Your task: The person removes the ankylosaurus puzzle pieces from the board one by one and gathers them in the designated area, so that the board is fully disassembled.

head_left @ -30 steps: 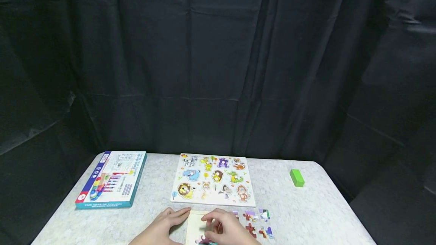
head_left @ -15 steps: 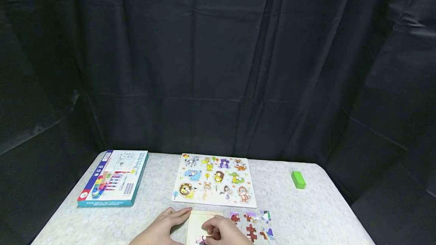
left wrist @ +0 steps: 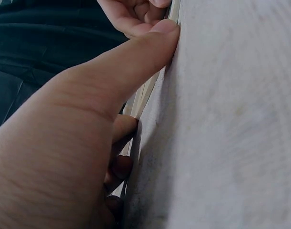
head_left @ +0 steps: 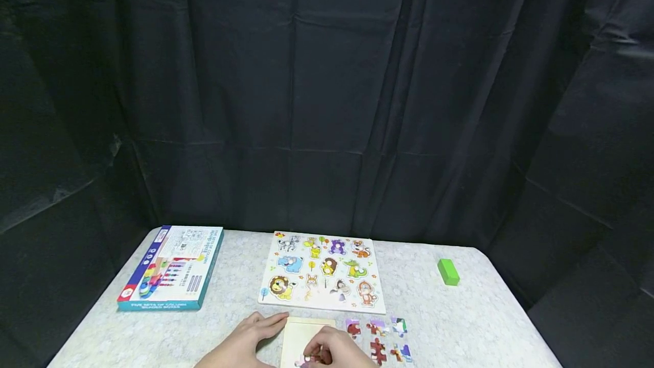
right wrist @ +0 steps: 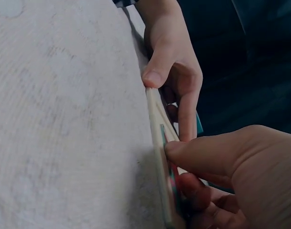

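A shallow wooden puzzle tray (head_left: 298,334) lies at the table's front, cut off by the head view's lower edge. Against its left side rests my left hand (head_left: 244,341), with index finger and thumb stretched along the edge. My right hand (head_left: 341,350) is over the tray, its curled fingers pinching a jigsaw piece that they mostly hide. Coloured jigsaw pieces (right wrist: 173,179) lie within the tray under the right thumb in the right wrist view. To the right of that hand, loose jigsaw pieces (head_left: 378,351) are spread on the table.
Behind the tray lies a white animal puzzle board (head_left: 319,283). A flat blue-and-white box (head_left: 189,277) sits at the left, and a green block (head_left: 448,272) at the back right. A black curtain (head_left: 327,101) stands behind the pale table (head_left: 460,322).
My right hand has come down onto the piece in the tray, its fingers drawing closer together. My left hand keeps its place at the tray's edge. The head view has shifted slightly.
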### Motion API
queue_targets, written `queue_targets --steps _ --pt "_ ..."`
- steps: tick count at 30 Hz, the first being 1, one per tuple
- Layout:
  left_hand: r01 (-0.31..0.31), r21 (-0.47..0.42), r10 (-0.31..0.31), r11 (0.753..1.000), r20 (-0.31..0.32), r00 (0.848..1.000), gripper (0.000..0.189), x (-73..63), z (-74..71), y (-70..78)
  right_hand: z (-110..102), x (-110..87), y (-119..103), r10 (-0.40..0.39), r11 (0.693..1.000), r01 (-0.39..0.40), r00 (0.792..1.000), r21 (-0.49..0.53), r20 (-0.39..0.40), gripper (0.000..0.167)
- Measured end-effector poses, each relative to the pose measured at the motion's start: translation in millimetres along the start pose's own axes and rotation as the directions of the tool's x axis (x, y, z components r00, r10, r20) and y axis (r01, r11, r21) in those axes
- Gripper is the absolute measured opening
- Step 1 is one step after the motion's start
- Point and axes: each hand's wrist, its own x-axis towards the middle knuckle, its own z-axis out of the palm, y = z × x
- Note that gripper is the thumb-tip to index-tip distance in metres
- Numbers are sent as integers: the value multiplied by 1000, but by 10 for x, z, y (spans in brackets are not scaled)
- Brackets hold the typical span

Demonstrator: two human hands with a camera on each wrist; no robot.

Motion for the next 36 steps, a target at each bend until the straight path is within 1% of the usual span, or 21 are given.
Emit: queue_targets --steps 3,5,9,13,20,23,29,33,36 --pt "16 -3 -16 1000 -3 1000 96 7 4 17 -8 3 -21 -28 999 29 1000 -37 7 14" --pt "19 -3 -19 1000 -3 1000 96 7 3 24 -12 7 -39 -22 999 22 1000 -48 18 13" --pt "17 -2 -17 1000 1 1000 96 1 -7 33 -25 9 -51 25 1000 -26 999 11 48 12" --pt "7 4 -7 1000 0 1000 96 -7 -11 26 -39 10 -57 71 994 -77 995 79 74 18" --pt "-21 4 21 1000 -2 1000 95 -3 -4 2 -40 6 -64 107 988 -116 990 105 89 20" --pt "-24 7 24 1000 3 1000 94 -1 -4 -12 -49 -6 -54 99 988 -109 991 111 93 20" --pt "-11 5 11 1000 6 1000 94 3 -13 -16 -62 -17 -26 46 994 -56 994 94 100 20" --pt "-18 11 18 1000 3 1000 94 6 -17 2 -62 -13 -16 38 997 -45 994 67 98 21" --pt "-32 21 32 999 -2 999 94 3 -20 14 -64 -12 -18 47 997 -52 995 57 91 21"
